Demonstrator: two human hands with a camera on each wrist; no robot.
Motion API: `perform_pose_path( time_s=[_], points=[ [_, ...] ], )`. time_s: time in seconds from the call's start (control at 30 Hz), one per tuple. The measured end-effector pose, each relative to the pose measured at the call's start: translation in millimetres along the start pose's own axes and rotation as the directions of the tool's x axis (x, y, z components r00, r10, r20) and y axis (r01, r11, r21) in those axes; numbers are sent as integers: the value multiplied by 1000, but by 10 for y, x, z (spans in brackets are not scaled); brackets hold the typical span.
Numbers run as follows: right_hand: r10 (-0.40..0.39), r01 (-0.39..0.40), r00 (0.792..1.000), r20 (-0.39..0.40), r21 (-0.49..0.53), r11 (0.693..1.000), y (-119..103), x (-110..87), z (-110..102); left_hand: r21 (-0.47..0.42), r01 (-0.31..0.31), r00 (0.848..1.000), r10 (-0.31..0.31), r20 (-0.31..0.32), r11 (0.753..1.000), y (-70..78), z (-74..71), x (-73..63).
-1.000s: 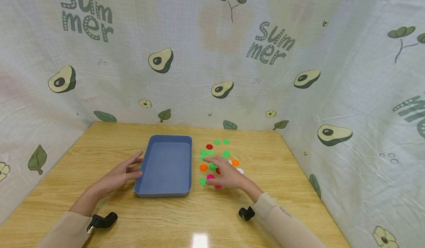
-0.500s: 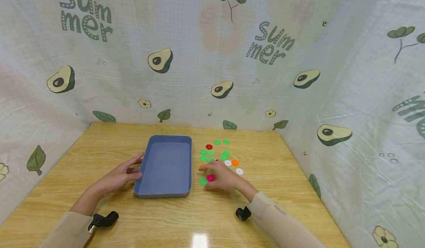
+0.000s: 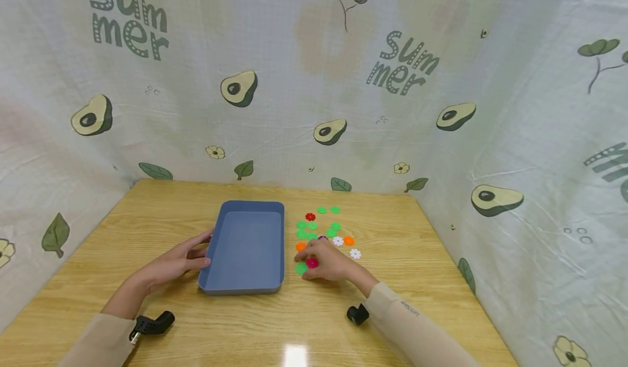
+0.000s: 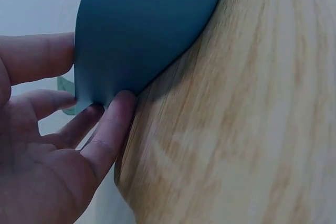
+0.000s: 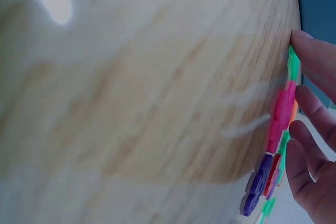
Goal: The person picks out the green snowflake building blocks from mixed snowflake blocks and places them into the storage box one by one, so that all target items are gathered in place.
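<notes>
A blue-grey plastic tray (image 3: 247,247) lies left of centre on the wooden table. My left hand (image 3: 169,266) touches its left side, thumb near the rim. In the left wrist view, the fingers (image 4: 119,111) rest loosely against the tray's outer wall (image 4: 142,30). Low over flower-shaped plastic pieces, my right hand (image 3: 331,260) has its fingers spread from the thumb. A magenta flower piece (image 3: 312,263) shows between them, with a green flower piece (image 3: 301,269) near the thumb tip. In the right wrist view, fingertips (image 5: 302,35) are right at the pieces; the palm covers others.
Behind my right hand lie more green pieces (image 3: 312,226), a red piece (image 3: 310,216) and an orange piece (image 3: 349,240). A white piece (image 3: 355,253) lies to its right. A printed cloth (image 3: 275,143) hangs along the table's back edge and right side.
My right hand has moved slightly left and down among the flower pieces, uncovering the white one behind it. The left hand stays at the tray, which has barely moved.
</notes>
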State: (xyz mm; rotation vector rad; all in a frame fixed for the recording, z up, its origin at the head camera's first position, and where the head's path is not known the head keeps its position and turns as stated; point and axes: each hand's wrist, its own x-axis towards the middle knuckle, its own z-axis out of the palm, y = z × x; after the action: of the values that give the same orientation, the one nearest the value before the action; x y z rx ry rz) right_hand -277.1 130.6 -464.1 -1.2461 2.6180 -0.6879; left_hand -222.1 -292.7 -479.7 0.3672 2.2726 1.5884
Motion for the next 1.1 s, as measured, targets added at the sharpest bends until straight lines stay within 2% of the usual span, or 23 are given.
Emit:
perform_pose_path(
  time_s=[0.33,0.83,1.1],
  points=[
    [64,-64,998,23,-7,998,66,33,5,27,-15,1000,15,8,1000,-9,-17,9],
    [46,-45,998,37,-35,998,73,85,-11,-2,-39,999,39,30,999,-53,-41,24],
    [-43,48,998,39,-131,990,35,95,-13,-12,-42,999,43,32,999,-59,-35,22]
  ],
)
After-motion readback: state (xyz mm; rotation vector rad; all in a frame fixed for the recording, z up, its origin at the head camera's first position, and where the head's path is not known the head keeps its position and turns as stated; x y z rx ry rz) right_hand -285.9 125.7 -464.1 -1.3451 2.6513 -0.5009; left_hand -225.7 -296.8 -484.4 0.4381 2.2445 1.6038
